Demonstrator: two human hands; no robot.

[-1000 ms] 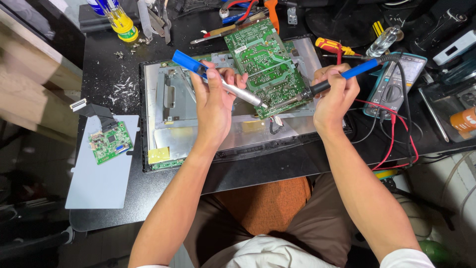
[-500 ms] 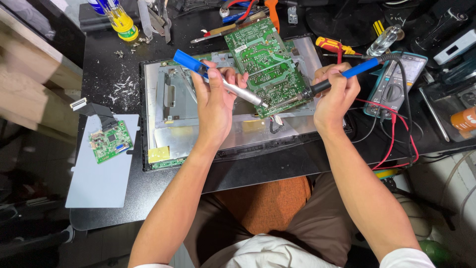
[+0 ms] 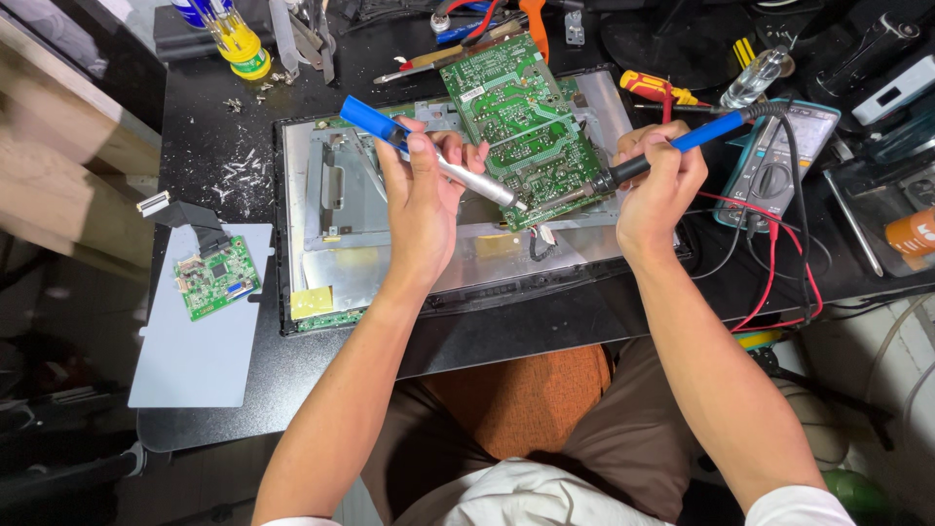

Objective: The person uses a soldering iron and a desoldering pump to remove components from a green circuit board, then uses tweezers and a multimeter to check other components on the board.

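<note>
Green rectangular printed circuit board (image 3: 526,127), propped tilted on the grey metal back of an opened flat monitor (image 3: 390,258) on the black workbench (image 3: 506,321).

It looks light, stiff and fragile, best gripped by its bare edges. The left hand (image 3: 424,200) is closed around a blue-and-silver desoldering pump (image 3: 429,156), its nozzle at the board's lower edge; the right hand (image 3: 657,190) is wrapped around a blue-handled soldering iron (image 3: 672,146), tip touching there too. A teal multimeter (image 3: 774,166) lies just beside.

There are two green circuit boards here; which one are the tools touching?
The large green board propped on the metal chassis; both tool tips meet at its lower edge. The small green board lies untouched on the grey sheet.
</note>
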